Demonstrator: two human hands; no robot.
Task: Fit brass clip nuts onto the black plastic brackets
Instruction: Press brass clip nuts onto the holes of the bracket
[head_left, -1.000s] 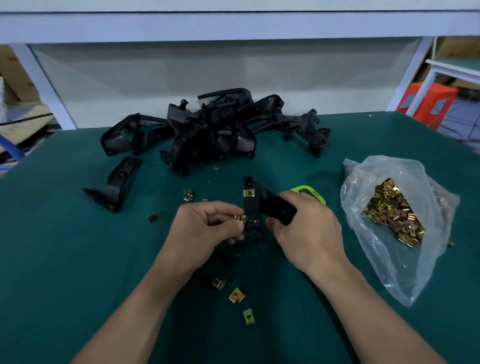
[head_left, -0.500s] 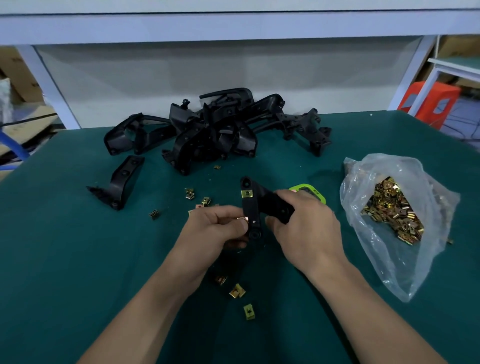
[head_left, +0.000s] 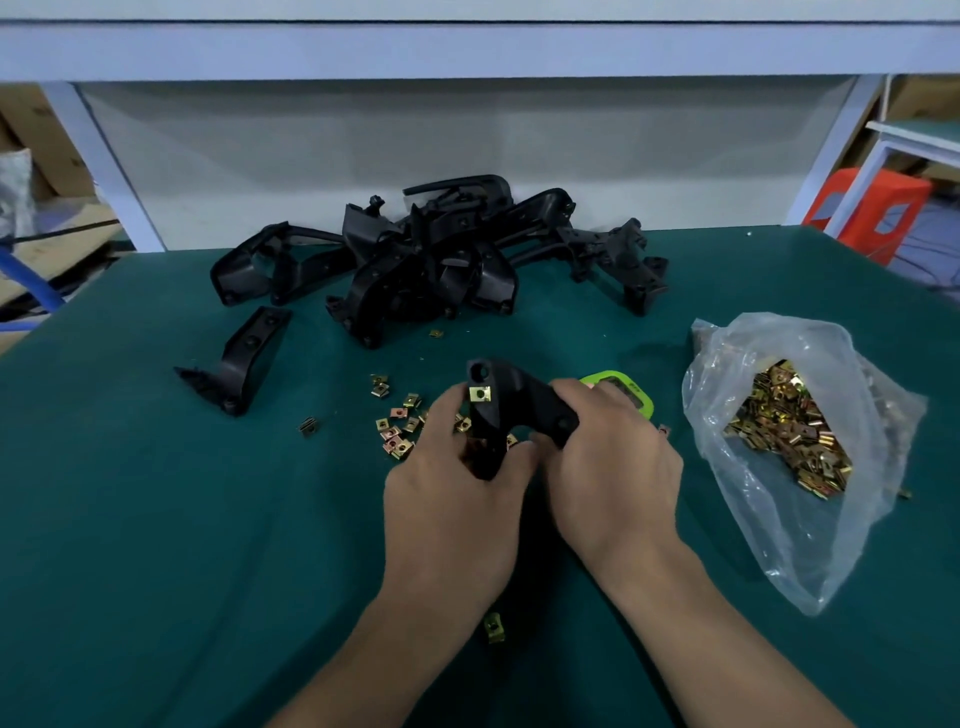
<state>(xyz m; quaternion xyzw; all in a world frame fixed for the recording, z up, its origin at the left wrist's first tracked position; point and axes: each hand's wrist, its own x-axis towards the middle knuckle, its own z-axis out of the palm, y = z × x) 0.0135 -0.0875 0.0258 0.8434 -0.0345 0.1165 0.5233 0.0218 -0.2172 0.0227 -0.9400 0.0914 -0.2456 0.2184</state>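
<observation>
Nearest me, a single stray clip nut lies on the green worktop between my forearms, dropped clear of the work, I'd guess.

Above it, my left hand and right hand meet around one black bracket, raised just off the cloth. I judge I hold it so to turn its mounting tabs up toward me. The left grip is clenched around the bracket's lower leg, fingers curled under it; whether a fresh nut sits pinched inside I cannot tell. The right grip is wrapped over the bracket's other arm, steadying it. One fitted brass nut already sits on the upright leg, just below the round hole at its top.

Just beyond my left knuckles, loose clip nuts are scattered within easy reach, I think as the working supply. A green-edged device peeks out behind my right hand. To the right, an open plastic bag holds the bulk of the nuts.

Farther left lies a lone bracket, set apart. At the back of the worktop sits the tangled heap of brackets, presumably awaiting their nuts.
</observation>
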